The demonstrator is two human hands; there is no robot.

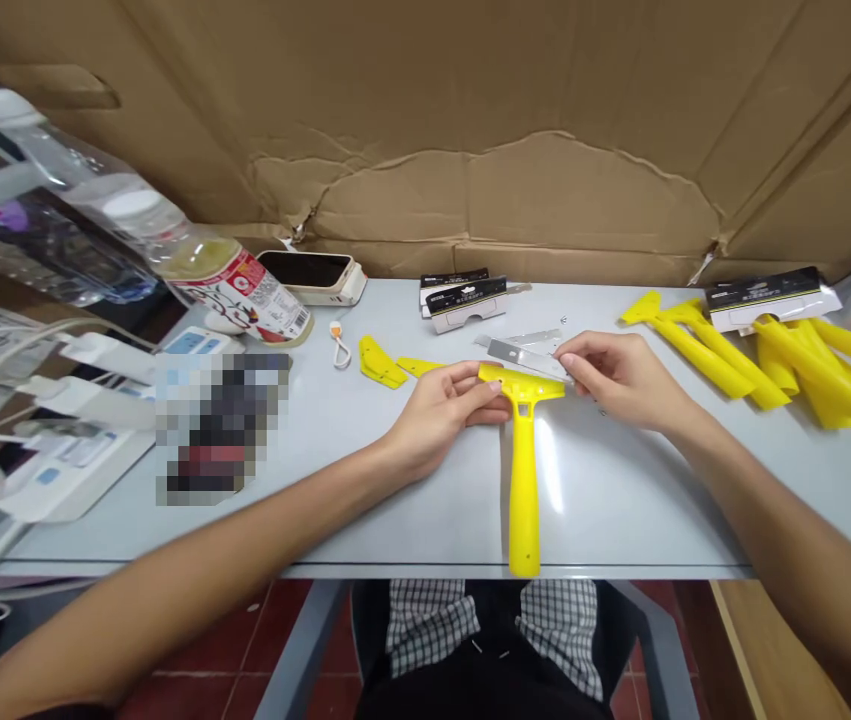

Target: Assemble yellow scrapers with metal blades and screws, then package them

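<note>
My left hand is closed around the left end of the head of a yellow scraper, whose handle points toward me at the table's front edge. Between the thumb and fingers of my right hand is the right end of a flat metal blade. This blade lies just beyond the scraper's wide head; whether the two touch I cannot tell. More thin metal blades lie on the table behind it. Left of the scraper are a yellow plastic plate and a second yellow piece, partly behind my left hand.
Several yellow scraper handles lie at right beside a black-and-white box. Small boxes stand at the back. On the left are a bottle, a phone-like device, a short cable and a power strip.
</note>
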